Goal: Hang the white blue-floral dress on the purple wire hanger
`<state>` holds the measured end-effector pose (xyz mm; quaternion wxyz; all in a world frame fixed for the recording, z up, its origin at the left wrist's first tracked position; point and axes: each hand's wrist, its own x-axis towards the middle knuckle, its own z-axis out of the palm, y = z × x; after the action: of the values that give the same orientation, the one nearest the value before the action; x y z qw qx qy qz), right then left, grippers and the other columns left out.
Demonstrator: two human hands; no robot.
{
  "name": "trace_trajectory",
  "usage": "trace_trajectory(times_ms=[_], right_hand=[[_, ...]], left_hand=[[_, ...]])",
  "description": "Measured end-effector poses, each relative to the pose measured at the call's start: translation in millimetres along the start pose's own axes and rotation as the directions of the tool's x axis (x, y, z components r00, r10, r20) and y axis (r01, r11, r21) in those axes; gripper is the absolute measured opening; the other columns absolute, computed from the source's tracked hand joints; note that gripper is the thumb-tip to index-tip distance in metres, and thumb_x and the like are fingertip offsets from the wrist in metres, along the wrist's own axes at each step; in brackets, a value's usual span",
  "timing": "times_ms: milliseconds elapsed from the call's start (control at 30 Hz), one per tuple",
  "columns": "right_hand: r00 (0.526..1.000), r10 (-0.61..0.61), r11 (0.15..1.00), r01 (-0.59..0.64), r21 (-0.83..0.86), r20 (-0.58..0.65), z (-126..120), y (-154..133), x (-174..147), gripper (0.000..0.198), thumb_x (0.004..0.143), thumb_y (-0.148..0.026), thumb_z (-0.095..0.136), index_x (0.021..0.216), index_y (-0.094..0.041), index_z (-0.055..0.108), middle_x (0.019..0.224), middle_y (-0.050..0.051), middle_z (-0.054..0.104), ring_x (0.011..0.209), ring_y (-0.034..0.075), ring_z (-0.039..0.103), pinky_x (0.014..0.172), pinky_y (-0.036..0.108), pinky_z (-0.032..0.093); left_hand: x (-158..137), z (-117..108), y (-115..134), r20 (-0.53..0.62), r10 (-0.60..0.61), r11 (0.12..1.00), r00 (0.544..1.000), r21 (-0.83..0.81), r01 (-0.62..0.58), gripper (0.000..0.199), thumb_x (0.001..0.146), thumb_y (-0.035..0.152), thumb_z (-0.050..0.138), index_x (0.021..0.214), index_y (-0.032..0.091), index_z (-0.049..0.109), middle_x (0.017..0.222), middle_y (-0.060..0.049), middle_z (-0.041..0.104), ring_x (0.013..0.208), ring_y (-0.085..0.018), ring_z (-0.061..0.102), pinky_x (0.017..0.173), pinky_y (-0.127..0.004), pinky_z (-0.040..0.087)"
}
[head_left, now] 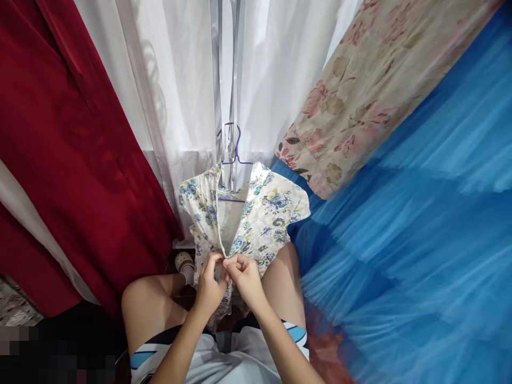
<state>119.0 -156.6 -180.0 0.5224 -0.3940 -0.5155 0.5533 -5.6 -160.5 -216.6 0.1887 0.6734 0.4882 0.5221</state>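
A white dress with blue and yellow flowers (276, 208) hangs in front of me on a purple hanger (239, 146). Its front gapes in a V from the neck down to my fingers. My left hand (211, 282) pinches the edge at the bottom of the V. Touching it from the other side, my right hand (245, 277) pinches the same spot, where a small bright bit, perhaps a zipper pull, shows between the fingertips. Lower down, the dress is partly hidden behind my hands and between my legs.
A red curtain-like cloth (92, 160) hangs at the left, white drapes (176, 69) behind. To the right are a beige floral cloth (340, 106) and a ruffled blue tulle skirt (420, 240). Grey metal poles (227, 64) stand behind the hanger. My bent knees flank the dress.
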Motion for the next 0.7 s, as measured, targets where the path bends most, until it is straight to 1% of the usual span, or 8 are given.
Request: trace_trajectory(times_ms=[100, 200, 400, 467, 533, 567, 633, 700], right_hand=[[1.0, -0.015, 1.0, 0.015, 0.016, 0.012, -1.0, -15.8, 0.5, 0.026, 0.08, -0.038, 0.067, 0.064, -0.019, 0.059, 0.048, -0.002, 0.056, 0.041, 0.01, 0.041, 0.045, 0.025, 0.03], [0.997, -0.066, 0.998, 0.067, 0.006, -0.044, -11.0, -43.7, 18.9, 0.027, 0.081, -0.037, 0.067, 0.064, -0.017, 0.06, 0.046, -0.003, 0.055, 0.039, 0.008, 0.039, 0.043, 0.023, 0.028], [0.969, -0.238, 0.97, 0.241, 0.032, -0.067, -14.9, -133.4, 107.9, 0.025, 0.075, -0.033, 0.069, 0.059, -0.016, 0.061, 0.044, -0.005, 0.05, 0.036, 0.006, 0.031, 0.038, 0.022, 0.019], [0.95, -0.3, 0.951, 0.305, 0.046, -0.089, -8.5, -154.8, 129.3, 0.023, 0.075, -0.032, 0.068, 0.06, -0.016, 0.061, 0.045, -0.005, 0.05, 0.037, 0.005, 0.031, 0.038, 0.022, 0.02], [0.936, -0.34, 0.938, 0.344, 0.04, -0.091, -3.3, -165.4, 136.7, 0.019, 0.075, -0.031, 0.067, 0.063, -0.016, 0.062, 0.046, -0.005, 0.05, 0.037, 0.005, 0.032, 0.038, 0.022, 0.021], [0.934, -0.348, 0.936, 0.351, 0.031, -0.081, -1.8, -167.2, 135.5, 0.018, 0.075, -0.03, 0.067, 0.065, -0.016, 0.062, 0.047, -0.006, 0.05, 0.037, 0.005, 0.033, 0.038, 0.022, 0.022], [0.939, -0.338, 0.941, 0.339, 0.006, -0.056, -1.4, -166.0, 126.8, 0.017, 0.076, -0.031, 0.067, 0.07, -0.017, 0.062, 0.047, -0.006, 0.051, 0.037, 0.006, 0.034, 0.038, 0.021, 0.024], [0.943, -0.329, 0.944, 0.328, -0.029, -0.041, -2.8, -163.2, 115.3, 0.019, 0.077, -0.034, 0.067, 0.071, -0.017, 0.061, 0.046, -0.006, 0.051, 0.037, 0.007, 0.036, 0.039, 0.022, 0.025]], left_hand=[[4.5, 15.4, 2.9, -0.012, 0.011, 1.0, 1.0, 0.005, -0.011, 0.012, 0.089, 0.017, 0.048, 0.08, 0.025, 0.047, 0.077, -0.002, 0.055, 0.075, -0.019, 0.057, 0.072, -0.033, 0.048], [12.5, 11.1, 8.9, 0.105, 0.069, 0.995, 0.992, 0.066, -0.076, 0.013, 0.092, 0.018, 0.046, 0.081, 0.022, 0.05, 0.08, -0.002, 0.055, 0.075, -0.017, 0.057, 0.071, -0.028, 0.046], [16.1, -3.8, 29.2, 0.464, -0.002, 0.847, 0.886, 0.471, -0.245, 0.023, 0.086, 0.006, 0.044, 0.097, 0.019, 0.06, 0.099, -0.009, 0.063, 0.084, -0.022, 0.064, 0.073, -0.031, 0.047], [17.8, -6.3, 33.8, 0.523, -0.04, 0.798, 0.851, 0.529, -0.287, 0.029, 0.083, 0.003, 0.045, 0.103, 0.017, 0.062, 0.102, -0.012, 0.064, 0.085, -0.024, 0.065, 0.074, -0.033, 0.048], [25.8, -10.7, 37.1, 0.57, -0.037, 0.819, 0.821, 0.487, -0.302, 0.023, 0.083, 0.006, 0.05, 0.098, 0.017, 0.063, 0.098, -0.011, 0.066, 0.082, -0.024, 0.066, 0.072, -0.032, 0.048], [33.4, -14.5, 39.4, 0.565, -0.006, 0.852, 0.825, 0.435, -0.292, 0.018, 0.084, 0.009, 0.053, 0.095, 0.018, 0.064, 0.096, -0.009, 0.067, 0.081, -0.023, 0.066, 0.072, -0.032, 0.048], [57.1, -26.3, 47.5, 0.459, 0.096, 0.92, 0.883, 0.298, -0.255, 0.013, 0.088, 0.017, 0.056, 0.098, 0.019, 0.065, 0.093, -0.006, 0.068, 0.08, -0.02, 0.065, 0.073, -0.029, 0.049], [90.7, -42.1, 61.7, 0.217, 0.196, 0.954, 0.956, 0.184, -0.237, 0.023, 0.093, 0.022, 0.053, 0.114, 0.021, 0.063, 0.09, -0.004, 0.068, 0.079, -0.017, 0.064, 0.075, -0.028, 0.049]])
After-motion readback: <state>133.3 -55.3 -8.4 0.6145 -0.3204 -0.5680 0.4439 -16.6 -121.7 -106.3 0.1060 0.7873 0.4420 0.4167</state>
